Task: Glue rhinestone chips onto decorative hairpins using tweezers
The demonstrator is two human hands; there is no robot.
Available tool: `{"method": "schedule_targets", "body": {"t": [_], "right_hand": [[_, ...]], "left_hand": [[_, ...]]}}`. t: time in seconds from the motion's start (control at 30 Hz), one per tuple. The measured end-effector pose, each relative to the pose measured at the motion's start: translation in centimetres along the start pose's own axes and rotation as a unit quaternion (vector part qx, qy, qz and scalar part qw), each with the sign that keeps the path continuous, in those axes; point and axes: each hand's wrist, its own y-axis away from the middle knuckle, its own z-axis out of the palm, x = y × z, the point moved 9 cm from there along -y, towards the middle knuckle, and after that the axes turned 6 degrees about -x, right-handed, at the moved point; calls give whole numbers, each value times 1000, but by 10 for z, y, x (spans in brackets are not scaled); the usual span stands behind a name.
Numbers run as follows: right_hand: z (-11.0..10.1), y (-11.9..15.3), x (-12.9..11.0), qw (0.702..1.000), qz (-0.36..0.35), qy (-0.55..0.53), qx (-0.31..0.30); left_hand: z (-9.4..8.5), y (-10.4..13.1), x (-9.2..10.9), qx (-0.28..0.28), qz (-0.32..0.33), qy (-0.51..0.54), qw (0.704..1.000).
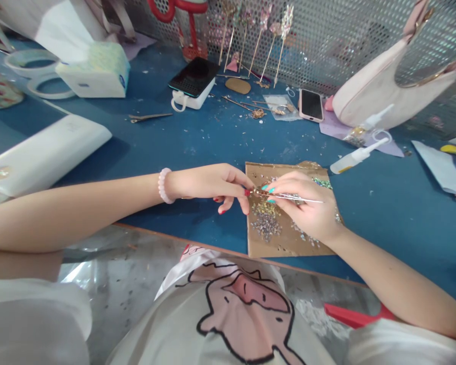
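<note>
Over a piece of cardboard (258, 248), both hands meet around a small gold-coloured ornament (256, 191). My left hand (213, 181), with red nails and a pink bead bracelet, pinches the ornament between thumb and finger. My right hand (307, 203), with turquoise nails, is closed on a thin metal stick (306, 198) that points right across the palm. Whether stick and ornament are one piece is hidden by the fingers. On the cardboard lie loose purple-grey rhinestones (266, 225), yellow ones (268, 208) and green ones (322, 183).
A white glue bottle (349, 161) lies right of the cardboard. Behind are a phone (310, 105), several upright decorated sticks (256, 45), a black device (195, 76), and metal clip (151, 117). A tissue pack (95, 71) and white box (45, 152) stand left; a handbag (383, 96) is right.
</note>
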Motion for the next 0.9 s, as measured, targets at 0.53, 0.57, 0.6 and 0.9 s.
{"method": "schedule_targets", "body": {"t": [0.53,0.57,0.6,0.9], "right_hand": [[2,0,1,1000,0,1,-10],[2,0,1,1000,-1,2,-10],[2,0,1,1000,-2,3,-10],[1,-1,-2,1000,-8,9,-9]], "left_hand": [[1,1,-1,0,-1,0,1000],[1,0,-1,0,-1,2,1000],[1,0,-1,1,-2,3,1000],[2,-1,0,-1,2,5,1000]]}}
